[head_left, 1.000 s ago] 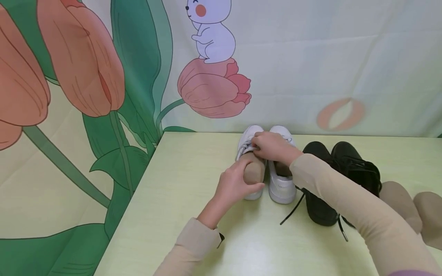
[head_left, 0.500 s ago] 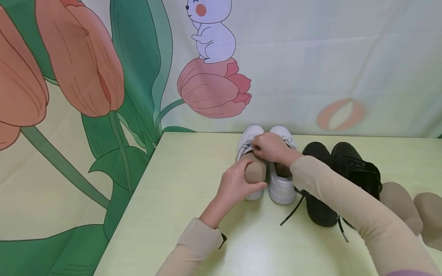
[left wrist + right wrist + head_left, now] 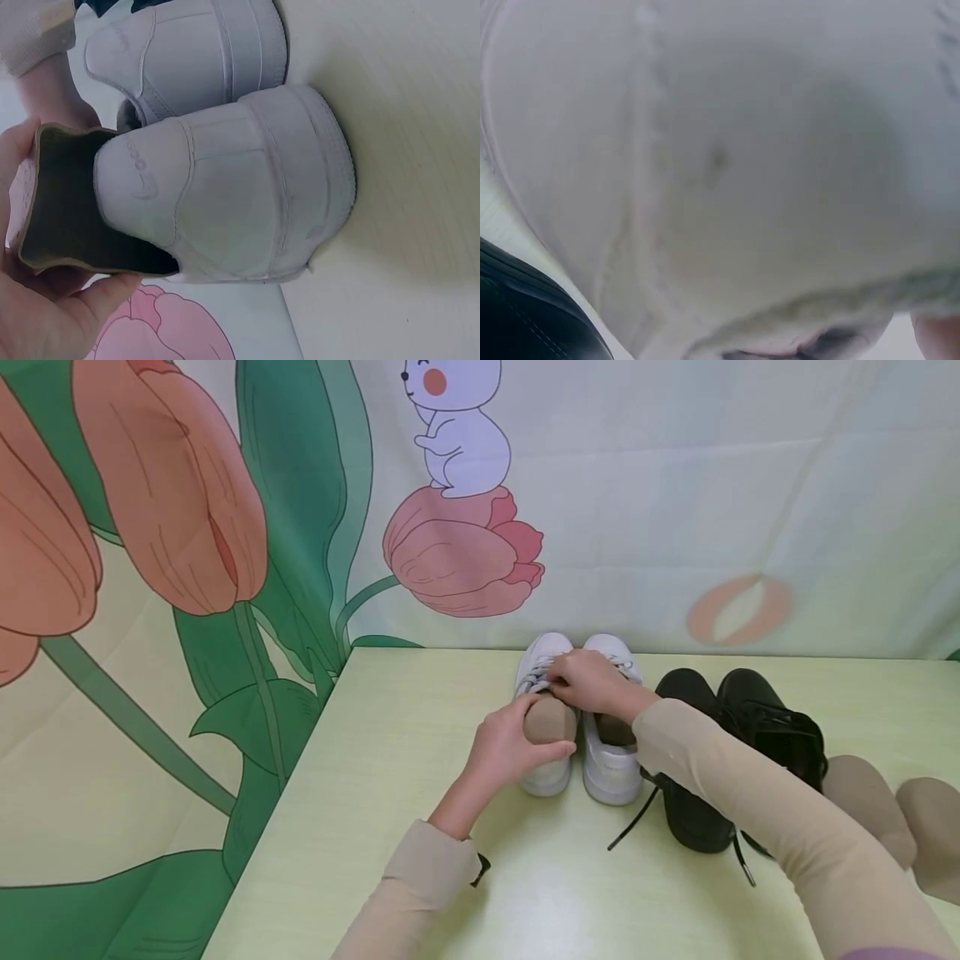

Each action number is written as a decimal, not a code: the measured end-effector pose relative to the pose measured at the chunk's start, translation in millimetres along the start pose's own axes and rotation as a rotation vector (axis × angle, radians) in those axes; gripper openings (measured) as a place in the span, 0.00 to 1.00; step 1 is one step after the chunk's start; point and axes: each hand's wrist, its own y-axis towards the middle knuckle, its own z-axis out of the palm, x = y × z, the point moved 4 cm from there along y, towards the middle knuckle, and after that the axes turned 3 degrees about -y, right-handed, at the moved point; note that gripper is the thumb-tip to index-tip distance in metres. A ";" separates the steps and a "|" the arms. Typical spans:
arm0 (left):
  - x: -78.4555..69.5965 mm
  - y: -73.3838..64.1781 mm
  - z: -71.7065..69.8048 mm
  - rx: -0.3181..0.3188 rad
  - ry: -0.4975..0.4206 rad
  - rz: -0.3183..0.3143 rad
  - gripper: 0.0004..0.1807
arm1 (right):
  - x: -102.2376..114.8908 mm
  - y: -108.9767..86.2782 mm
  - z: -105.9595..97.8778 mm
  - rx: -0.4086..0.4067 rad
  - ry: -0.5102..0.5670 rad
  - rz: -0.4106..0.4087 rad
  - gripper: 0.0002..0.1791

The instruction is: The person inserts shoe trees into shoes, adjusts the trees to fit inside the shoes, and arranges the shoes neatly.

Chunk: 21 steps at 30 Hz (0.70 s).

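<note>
A hollow tan shoe insert sits partway in the opening of the left white sneaker, its rear end standing out above the heel. My left hand holds that end between thumb and fingers; the left wrist view shows the open, dark inside of the insert. My right hand has its fingers curled at the tongue and laces of the same sneaker; the fingertips are partly hidden. In the right wrist view, a white sneaker surface fills most of the frame. The right white sneaker stands alongside, under my right wrist.
A pair of black lace-up shoes stands to the right, partly behind my right sleeve, one lace trailing on the table. Two more tan inserts lie farther right. A printed cloth hangs behind the table's back edge.
My left hand and the insert's rear end have shifted slightly up and left, so more of the sneaker's heel shows. My right hand has stayed at the tongue.
</note>
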 end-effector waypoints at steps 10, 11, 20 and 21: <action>-2.8 2.3 0.8 -0.021 0.015 0.014 0.36 | -2.4 -0.9 3.5 -0.015 -0.014 -0.007 0.07; -2.2 3.5 0.7 -0.016 0.020 0.014 0.36 | -2.9 -1.0 3.9 -0.011 -0.009 -0.002 0.06; 2.0 10.1 0.5 0.011 0.014 -0.015 0.38 | -4.2 -3.2 1.8 0.023 0.046 0.022 0.05; 1.6 9.4 1.0 0.001 0.007 -0.017 0.38 | -4.0 -3.8 1.5 0.032 0.054 0.023 0.05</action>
